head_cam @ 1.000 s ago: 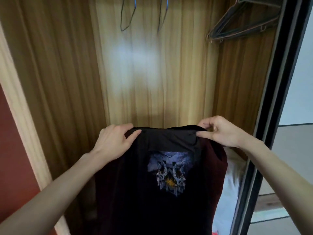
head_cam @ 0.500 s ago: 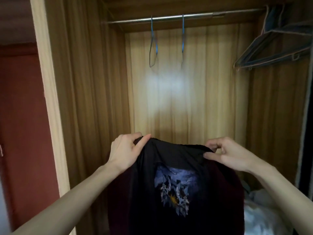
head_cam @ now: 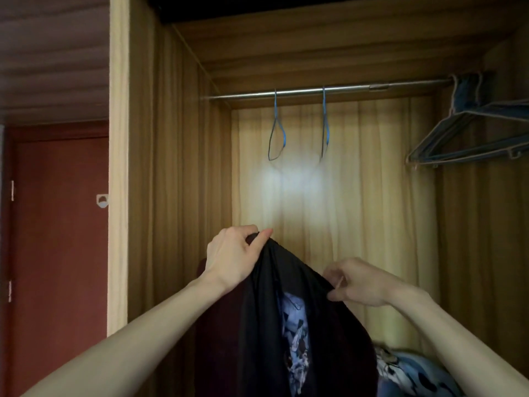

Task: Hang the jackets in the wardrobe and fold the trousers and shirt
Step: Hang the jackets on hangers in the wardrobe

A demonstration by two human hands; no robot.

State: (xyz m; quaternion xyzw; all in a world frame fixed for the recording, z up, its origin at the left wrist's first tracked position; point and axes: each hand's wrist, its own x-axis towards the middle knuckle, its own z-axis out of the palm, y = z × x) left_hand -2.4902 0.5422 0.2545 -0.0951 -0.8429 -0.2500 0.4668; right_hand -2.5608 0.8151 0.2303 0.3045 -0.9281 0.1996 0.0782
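A black jacket with a blue-grey printed patch and dark red sleeves hangs in front of me inside the open wardrobe. My left hand grips its top edge, raised higher. My right hand pinches the same edge lower, to the right. Above, a metal rail spans the wardrobe. Two blue loops dangle from it.
Several blue wire hangers hang bunched at the rail's right end. A patterned blue and white cloth lies at the wardrobe's bottom right. The wardrobe's pale frame and a red door stand on the left.
The view has tilted upward, revealing the rail and wardrobe ceiling. My left hand has lifted its side of the jacket higher than the right, so the top edge now slants and bunches.
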